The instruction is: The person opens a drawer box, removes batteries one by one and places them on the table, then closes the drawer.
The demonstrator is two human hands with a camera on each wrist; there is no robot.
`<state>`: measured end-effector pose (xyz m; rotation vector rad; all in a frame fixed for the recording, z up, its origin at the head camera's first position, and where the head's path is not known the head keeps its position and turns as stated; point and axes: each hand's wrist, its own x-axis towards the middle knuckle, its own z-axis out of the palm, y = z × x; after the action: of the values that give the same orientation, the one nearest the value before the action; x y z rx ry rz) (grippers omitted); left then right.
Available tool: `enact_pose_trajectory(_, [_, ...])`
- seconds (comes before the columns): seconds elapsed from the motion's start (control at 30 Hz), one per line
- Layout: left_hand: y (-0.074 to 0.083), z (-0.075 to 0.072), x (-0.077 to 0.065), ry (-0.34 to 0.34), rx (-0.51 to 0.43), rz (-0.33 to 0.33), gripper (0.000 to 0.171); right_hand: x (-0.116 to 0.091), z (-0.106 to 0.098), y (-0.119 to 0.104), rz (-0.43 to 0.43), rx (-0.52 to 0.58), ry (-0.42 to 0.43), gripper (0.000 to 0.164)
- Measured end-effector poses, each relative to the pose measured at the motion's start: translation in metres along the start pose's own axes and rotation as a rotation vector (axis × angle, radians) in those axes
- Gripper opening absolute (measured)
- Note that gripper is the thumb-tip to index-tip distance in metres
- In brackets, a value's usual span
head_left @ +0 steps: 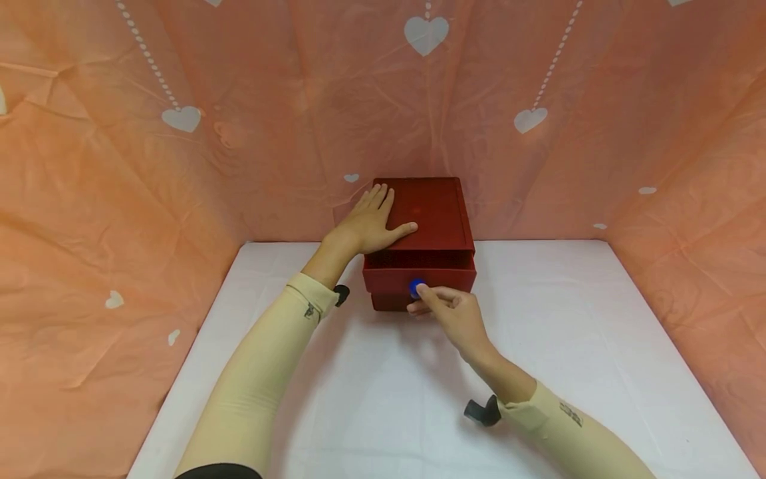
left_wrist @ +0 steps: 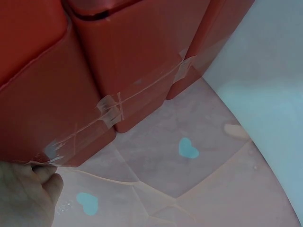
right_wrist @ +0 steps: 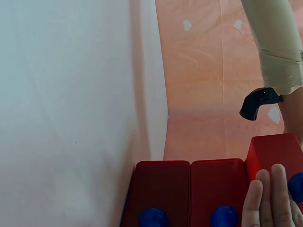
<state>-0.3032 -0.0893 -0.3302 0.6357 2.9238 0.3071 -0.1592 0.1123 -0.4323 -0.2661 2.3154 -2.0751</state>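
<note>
A red drawer cabinet (head_left: 431, 213) stands against the back wall. My left hand (head_left: 371, 223) lies spread on the left part of its top, thumb pointing across. In the left wrist view that hand (left_wrist: 23, 194) shows at the lower left, by the cabinet's taped side (left_wrist: 137, 71). The top drawer (head_left: 385, 279) is pulled partly out, with a dark gap above its front. My right hand (head_left: 457, 316) pinches its blue knob (head_left: 415, 287) between thumb and finger. The right wrist view shows the other fingers (right_wrist: 266, 198) held straight before the drawer front. The drawer's inside is too dark to make out.
Two lower drawers, the middle one (right_wrist: 218, 184) and the bottom one (right_wrist: 163, 184), sit pushed in, each with a blue knob. A white-covered table (head_left: 383, 412) carries the cabinet. Orange sheets with pale hearts form the back wall (head_left: 269, 133) and sides.
</note>
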Motion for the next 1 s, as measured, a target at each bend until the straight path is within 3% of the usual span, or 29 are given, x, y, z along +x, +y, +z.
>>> enact_pose_trajectory(0.27, [0.0,0.0,-0.001,-0.003,-0.009,-0.002,0.103,-0.006,0.0,0.003,-0.012,-0.003,0.011,0.034])
enact_pose_trajectory(0.63, [-0.001,0.0,0.0,-0.002,-0.018,0.005,0.103,-0.017,0.002,0.004,-0.013,0.01,-0.001,0.039])
enact_pose_trajectory(1.0, [-0.001,-0.001,0.001,-0.009,-0.001,0.006,0.103,-0.03,0.001,0.005,0.007,0.023,-0.01,0.027])
